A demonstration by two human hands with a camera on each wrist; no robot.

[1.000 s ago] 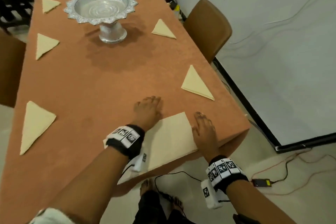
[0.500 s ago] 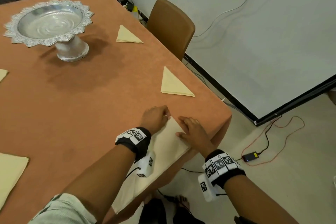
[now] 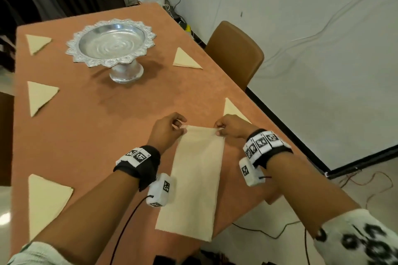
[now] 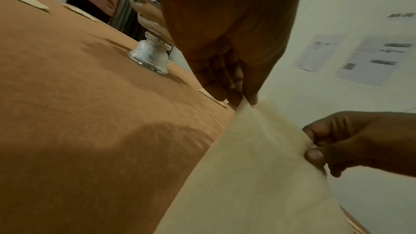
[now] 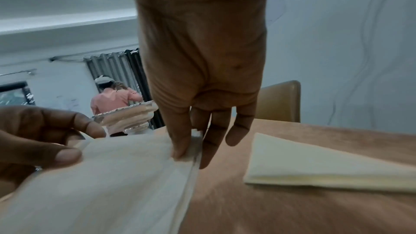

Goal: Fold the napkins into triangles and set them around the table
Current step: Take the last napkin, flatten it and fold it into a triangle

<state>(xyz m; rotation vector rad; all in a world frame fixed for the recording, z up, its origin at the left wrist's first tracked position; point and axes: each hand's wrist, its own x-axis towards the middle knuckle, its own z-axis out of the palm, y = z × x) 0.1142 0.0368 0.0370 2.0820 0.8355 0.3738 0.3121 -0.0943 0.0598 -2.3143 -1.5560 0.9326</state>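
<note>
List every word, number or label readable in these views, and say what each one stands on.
No text can be read.
Papers on the wall: printed lines, too blurred to read.
Small dark sign on the wall: blurred, unreadable.
Wrist bands: black-and-white square marker patterns, no letters.
Sleeve: dark blotchy print, not legible.

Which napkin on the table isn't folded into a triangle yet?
The rectangular napkin pinched at its far corners by the left hand and right hand; the others lie as triangles.
</note>
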